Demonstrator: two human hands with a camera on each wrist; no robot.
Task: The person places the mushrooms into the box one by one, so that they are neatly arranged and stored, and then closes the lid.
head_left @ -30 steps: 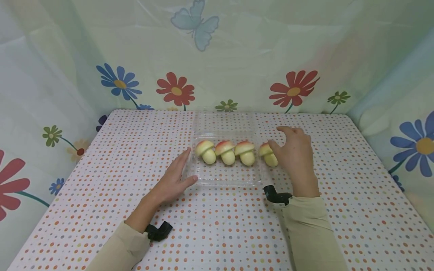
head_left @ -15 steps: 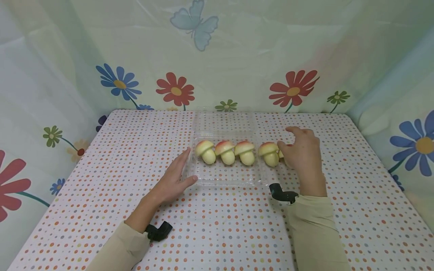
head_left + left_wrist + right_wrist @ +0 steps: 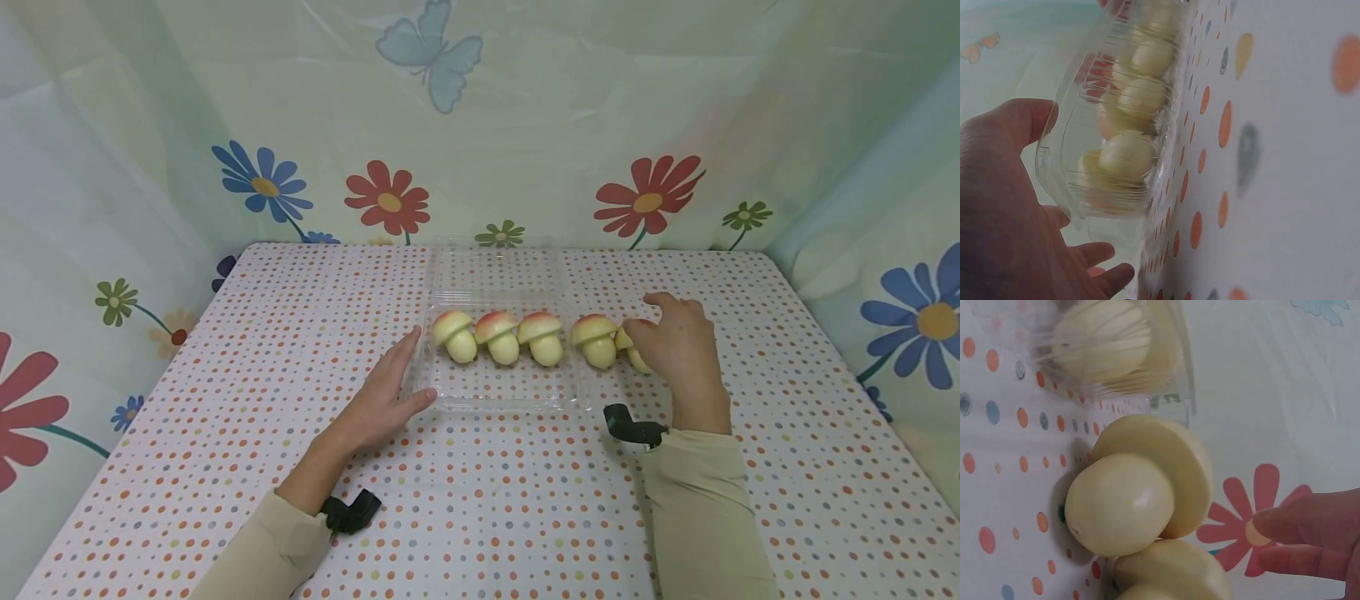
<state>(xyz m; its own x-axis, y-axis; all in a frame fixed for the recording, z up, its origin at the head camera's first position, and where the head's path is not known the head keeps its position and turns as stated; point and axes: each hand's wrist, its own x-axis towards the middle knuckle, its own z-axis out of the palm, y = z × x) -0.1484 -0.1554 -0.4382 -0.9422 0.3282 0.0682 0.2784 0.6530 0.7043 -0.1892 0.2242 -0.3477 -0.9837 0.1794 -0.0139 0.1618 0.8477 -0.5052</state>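
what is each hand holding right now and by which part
The right hand grips a toy mushroom; where exactly is hidden. The left hand rests open against the clear tray's left edge.

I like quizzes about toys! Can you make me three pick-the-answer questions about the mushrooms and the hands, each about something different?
1. Where is the person's left hand?
A. On the butterfly
B. Against the left side of the clear tray
C. Under the table

2. How many toy mushrooms sit inside the tray?
A. Three
B. One
C. Six

3. What is the right hand doing?
A. Lying flat and far from everything
B. Lifting the tray
C. Curling round a mushroom outside the tray

Answers: 1 B, its straight fingers lie along the tray's left edge. 2 A, three stand in a row there, and two more stand outside. 3 C, its fingers bend around the rightmost mushroom on the dotted cloth.
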